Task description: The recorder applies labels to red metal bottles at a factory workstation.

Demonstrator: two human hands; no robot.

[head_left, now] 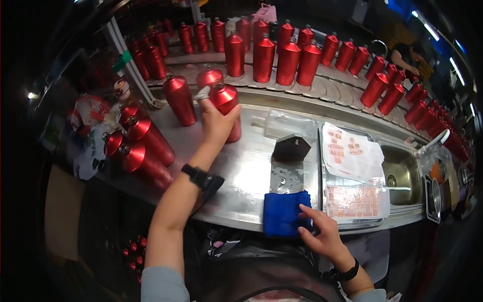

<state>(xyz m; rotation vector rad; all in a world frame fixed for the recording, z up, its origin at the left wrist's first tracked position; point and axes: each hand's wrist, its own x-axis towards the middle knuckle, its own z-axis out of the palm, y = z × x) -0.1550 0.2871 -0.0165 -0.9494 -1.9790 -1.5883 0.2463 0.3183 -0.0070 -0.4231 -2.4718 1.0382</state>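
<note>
My left hand point(216, 121) is wrapped round a shiny red metal bottle point(225, 96) with a tapered shoulder and short neck, over the steel counter. Right behind it stands another red bottle point(209, 76), and a third red bottle point(179, 100) is to its left. My right hand point(322, 230) hovers at a folded blue cloth point(282, 214) on the counter's front edge, fingers apart; whether the fingertips touch the cloth I cannot tell. Beyond the cloth sits a black angular block point(291, 148) on a wet patch of the counter.
Several red bottles point(146, 163) cluster at the counter's left end. A curved conveyor point(322, 93) carrying many more runs along the back. To the right, printed sheets point(352, 156) lie on a tray beside a steel sink point(402, 173). A person point(406, 58) works at the far right.
</note>
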